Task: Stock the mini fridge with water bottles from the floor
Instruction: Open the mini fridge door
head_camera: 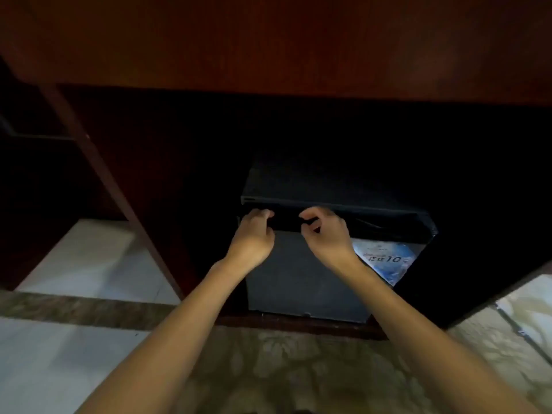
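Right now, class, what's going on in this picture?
A person reaches both hands to the top edge of the door of a fridge set in a dark wooden cabinet. The left hand hooks its fingers over that edge; the right hand curls beside it, grip unclear. A sticker sits on the door's right side. No bottles are in view.

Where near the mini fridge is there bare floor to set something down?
Free: the pale floor tile left of the wooden upright, and the patterned floor before the mini fridge, between the forearms. Crowded: the fridge door's top edge, where the left hand and right hand sit close together.
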Tool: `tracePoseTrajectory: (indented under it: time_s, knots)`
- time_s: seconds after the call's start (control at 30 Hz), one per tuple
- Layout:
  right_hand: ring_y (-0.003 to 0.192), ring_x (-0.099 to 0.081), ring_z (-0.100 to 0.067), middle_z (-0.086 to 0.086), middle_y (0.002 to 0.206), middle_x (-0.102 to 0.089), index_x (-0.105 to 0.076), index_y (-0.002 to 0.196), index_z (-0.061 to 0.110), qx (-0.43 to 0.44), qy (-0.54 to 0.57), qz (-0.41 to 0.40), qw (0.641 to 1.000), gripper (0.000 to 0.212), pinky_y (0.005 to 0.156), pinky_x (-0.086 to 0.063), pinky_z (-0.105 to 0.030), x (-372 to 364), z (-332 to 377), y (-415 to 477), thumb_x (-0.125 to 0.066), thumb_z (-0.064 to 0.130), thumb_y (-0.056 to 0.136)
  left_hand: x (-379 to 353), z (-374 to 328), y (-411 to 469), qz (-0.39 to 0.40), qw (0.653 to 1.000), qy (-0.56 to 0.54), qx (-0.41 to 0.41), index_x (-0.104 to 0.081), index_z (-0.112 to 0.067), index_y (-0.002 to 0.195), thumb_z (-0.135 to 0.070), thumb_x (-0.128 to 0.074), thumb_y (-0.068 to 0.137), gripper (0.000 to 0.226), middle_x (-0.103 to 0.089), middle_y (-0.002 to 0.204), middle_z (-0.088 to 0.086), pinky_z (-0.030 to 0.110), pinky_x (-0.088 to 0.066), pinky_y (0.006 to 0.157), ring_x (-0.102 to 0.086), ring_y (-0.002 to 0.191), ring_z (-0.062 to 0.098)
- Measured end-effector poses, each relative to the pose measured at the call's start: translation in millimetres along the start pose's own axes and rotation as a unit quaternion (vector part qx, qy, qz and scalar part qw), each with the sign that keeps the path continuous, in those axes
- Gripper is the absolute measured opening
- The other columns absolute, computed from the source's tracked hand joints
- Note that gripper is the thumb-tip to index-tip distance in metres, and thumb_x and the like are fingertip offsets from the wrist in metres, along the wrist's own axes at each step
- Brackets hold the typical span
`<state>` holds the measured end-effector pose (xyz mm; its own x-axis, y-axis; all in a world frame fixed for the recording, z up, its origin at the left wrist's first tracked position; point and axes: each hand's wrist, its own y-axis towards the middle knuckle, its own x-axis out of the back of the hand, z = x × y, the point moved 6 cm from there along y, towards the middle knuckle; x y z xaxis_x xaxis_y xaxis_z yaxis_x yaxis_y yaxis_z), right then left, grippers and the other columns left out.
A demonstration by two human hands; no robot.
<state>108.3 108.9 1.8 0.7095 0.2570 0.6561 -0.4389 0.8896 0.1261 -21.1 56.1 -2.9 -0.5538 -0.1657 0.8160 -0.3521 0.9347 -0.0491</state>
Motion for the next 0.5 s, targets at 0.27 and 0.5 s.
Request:
tracePoseTrajectory:
  time_s: [0.27,0.5]
  knots:
    - [0.121,-0.045,-0.021,-0.006,0.131,-0.046,-0.053,0.124,0.003,0.14,-0.222,-0.063,0.963,0.035,0.085,-0.047,-0.033,-50,-30,12,-0.041,0.007,0.092,-50,20,23,-0.073,0.977,0.195,-0.044,-0.027,-0.01,0.144,0.0,-0.036,0.092,0.053,-0.027,0.148,0.007,0.044,-0.029,0.108,-0.029,0.137,0.025]
    - [0.124,-0.037,-0.024,-0.006,0.138,-0.035,-0.046,0.13,0.004,0.133,-0.239,-0.026,0.962,0.041,0.091,-0.045,-0.033,-58,-29,6,-0.044,0.003,0.09,-57,25,14,-0.093,0.97,0.216,-0.066,-0.022,-0.009,0.145,0.004,-0.037,0.091,0.058,-0.024,0.147,0.01,0.042,-0.033,0.108,-0.025,0.138,0.026]
